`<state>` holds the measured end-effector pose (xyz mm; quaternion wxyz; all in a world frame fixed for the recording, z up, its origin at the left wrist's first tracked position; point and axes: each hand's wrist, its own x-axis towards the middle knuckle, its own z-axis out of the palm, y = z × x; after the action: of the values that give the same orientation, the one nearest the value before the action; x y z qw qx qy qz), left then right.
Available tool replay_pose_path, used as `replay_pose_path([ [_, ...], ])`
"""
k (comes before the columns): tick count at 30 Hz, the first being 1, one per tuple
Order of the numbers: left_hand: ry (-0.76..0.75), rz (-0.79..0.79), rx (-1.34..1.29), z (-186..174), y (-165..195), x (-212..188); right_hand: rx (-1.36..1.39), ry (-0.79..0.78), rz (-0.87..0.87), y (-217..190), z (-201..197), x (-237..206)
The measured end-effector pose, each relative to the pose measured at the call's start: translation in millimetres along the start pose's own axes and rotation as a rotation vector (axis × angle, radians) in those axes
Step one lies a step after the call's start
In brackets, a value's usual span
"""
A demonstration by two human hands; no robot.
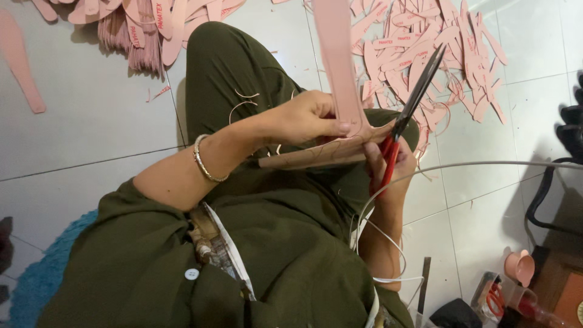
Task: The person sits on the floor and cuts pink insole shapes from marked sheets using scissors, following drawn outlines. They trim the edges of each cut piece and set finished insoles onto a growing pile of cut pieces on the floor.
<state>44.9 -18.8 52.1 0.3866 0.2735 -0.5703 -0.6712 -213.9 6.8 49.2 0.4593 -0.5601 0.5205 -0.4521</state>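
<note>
Over our lap, above the tiled floor [91,121], we hold a long pink strip [336,54] whose lower end widens into a flat tan-backed piece [316,155] lying across our knee. Our left hand [310,116] has its fingers [340,127] clamped on that strip just where it widens — thumb on top, the rest curled beneath. Our right hand [388,164] is wrapped shut around the red handles of a pair of scissors [407,115]; the dark blades point up and away, standing slightly apart, with the base of the blades touching the right edge of the pink piece. A metal bangle [206,161] sits on the left wrist. Thin curled offcuts [243,103] lie on our green trouser leg [231,67]. Beyond the knee, toward the far edge of the floor, a heap of pink cut shapes [425,42] is spread out, and another pile [139,24] lies at the far left. A white cable [486,164] arcs past the right wrist.
</note>
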Motion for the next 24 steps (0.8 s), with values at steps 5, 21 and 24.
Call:
replay_pose_path([
  [5,-0.013,-0.152,-0.545,5.3,-39.4,7.2,0.028,-0.045,0.030,2.0,5.9,-2.1],
  [21,0.423,0.289,-0.211,13.6,-11.5,-3.3,0.408,0.001,0.025,25.3,-2.8,6.1],
  [24,0.518,0.396,-0.332,8.9,-18.3,3.9,0.396,-0.247,-0.073,27.8,-15.1,0.9],
])
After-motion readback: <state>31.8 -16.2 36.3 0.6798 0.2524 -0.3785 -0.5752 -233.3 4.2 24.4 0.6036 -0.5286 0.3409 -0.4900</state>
